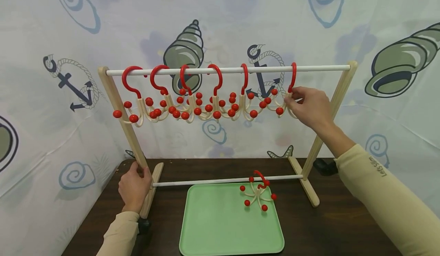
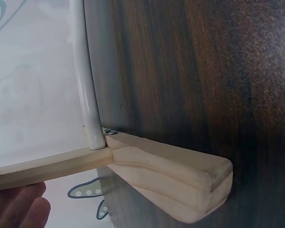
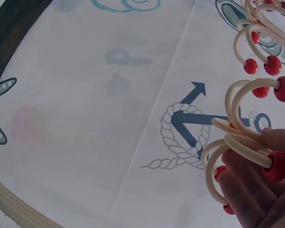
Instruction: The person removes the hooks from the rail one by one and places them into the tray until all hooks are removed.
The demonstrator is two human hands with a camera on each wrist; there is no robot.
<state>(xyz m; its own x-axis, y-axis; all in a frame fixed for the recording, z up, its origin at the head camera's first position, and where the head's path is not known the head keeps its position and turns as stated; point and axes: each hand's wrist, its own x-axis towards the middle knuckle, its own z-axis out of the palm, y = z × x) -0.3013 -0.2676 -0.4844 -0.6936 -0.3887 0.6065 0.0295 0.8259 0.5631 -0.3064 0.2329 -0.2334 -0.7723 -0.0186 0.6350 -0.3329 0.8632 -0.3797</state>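
My right hand (image 1: 311, 107) pinches the cream stem of an octopus-style hook hanger (image 1: 293, 78) with red ball tips. Its red hook sits over the white top rail (image 1: 321, 68) of a wooden rack. In the right wrist view the thumb and fingers close round that hanger's stem among its curved arms (image 3: 247, 153). Lower left, my left hand (image 1: 135, 187) holds the rack's left post (image 1: 128, 130), with fingers (image 2: 20, 202) round the wood in the left wrist view. Several like hangers (image 1: 215, 84) hang along the rail to the left of my right hand.
A green tray (image 1: 220, 225) lies on the dark wooden table (image 1: 347, 225), with one more hanger (image 1: 258, 193) at its far right corner. The lower white rail (image 1: 213, 181) runs just behind the tray. A patterned cloth (image 1: 227, 141) stands behind the rack.
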